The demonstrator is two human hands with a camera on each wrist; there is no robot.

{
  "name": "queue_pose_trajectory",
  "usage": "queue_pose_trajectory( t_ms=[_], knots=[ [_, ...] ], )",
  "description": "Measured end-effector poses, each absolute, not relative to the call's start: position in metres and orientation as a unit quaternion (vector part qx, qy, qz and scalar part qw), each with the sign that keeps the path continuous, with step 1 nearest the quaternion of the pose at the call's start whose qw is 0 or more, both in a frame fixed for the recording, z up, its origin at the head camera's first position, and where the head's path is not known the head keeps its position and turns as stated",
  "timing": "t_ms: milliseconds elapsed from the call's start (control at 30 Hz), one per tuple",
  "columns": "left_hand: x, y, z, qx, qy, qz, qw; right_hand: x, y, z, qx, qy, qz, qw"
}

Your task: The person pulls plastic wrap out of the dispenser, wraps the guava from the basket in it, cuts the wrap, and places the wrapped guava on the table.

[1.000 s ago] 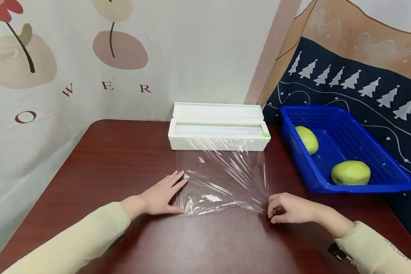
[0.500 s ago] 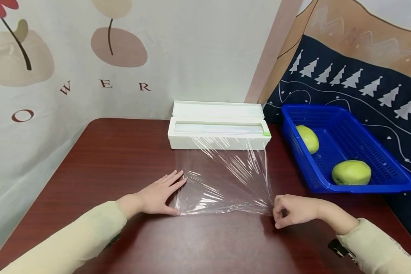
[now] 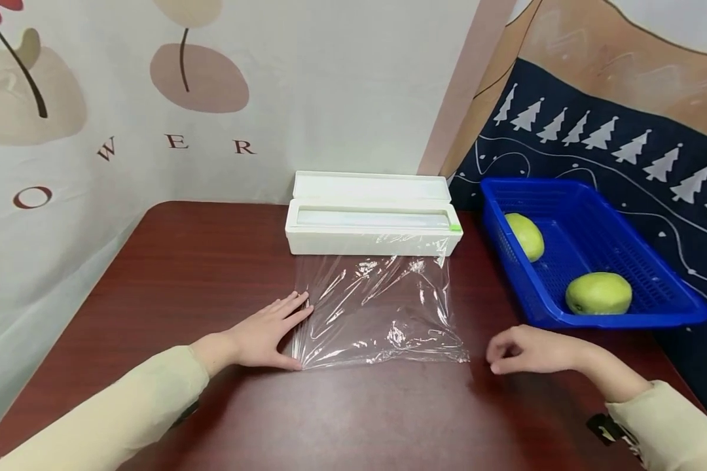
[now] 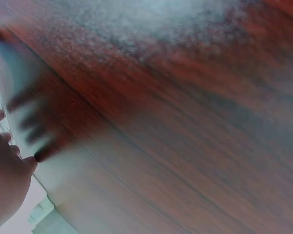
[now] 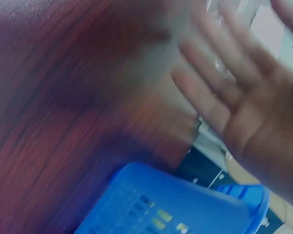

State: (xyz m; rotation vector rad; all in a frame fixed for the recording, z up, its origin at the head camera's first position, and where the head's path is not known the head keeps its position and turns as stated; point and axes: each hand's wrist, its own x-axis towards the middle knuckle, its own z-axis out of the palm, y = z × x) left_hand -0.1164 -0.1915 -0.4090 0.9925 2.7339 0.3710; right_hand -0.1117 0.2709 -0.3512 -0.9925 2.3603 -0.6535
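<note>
A sheet of clear cling film [image 3: 377, 314] lies wrinkled and shiny on the dark red-brown table, running forward from a white cling film box [image 3: 377, 244]. The box has its lid tipped back and a green slider at the right end of its edge. My left hand [image 3: 262, 337] rests with spread fingers on the film's left edge. Off the film's front right corner, my right hand [image 3: 533, 350] hovers and holds nothing. In the right wrist view the fingers of that right hand [image 5: 254, 102] appear extended and apart.
To the right stands a blue perforated basket [image 3: 630, 320] with a green fruit [image 3: 599, 293] near its front and another green fruit [image 3: 525, 237] by its left wall. A white printed cloth [image 3: 342, 85] hangs behind the table, and a dark tree-patterned cloth [image 3: 583, 154] at the right.
My right hand has let go of the film's right corner and moved off to the right. The film has slackened onto the table. The left hand keeps its place on the left edge.
</note>
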Motion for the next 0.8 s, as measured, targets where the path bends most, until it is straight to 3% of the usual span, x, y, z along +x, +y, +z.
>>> queue_pose_trajectory(
  t_ms=[133,267,400,633,800],
  knots=[
    [-0.115,-0.194,-0.409,0.338,0.928,0.124,0.097,-0.115,0.253,-0.359,-0.297,0.932,-0.183,0.101],
    [-0.115,-0.193,-0.409,0.338,0.928,0.123,0.096,-0.124,0.235,-0.371,-0.286,0.945,-0.156,0.039],
    [-0.115,-0.192,-0.411,0.335,0.928,0.124,0.102,-0.132,0.226,-0.386,-0.317,0.941,-0.109,0.051],
    [-0.116,-0.191,-0.411,0.336,0.927,0.126,0.108,-0.13,0.232,-0.398,-0.312,0.936,-0.088,0.134],
    [-0.117,-0.192,-0.41,0.331,0.928,0.129,0.114,-0.132,0.237,-0.396,-0.327,0.928,-0.103,0.145]
  ],
)
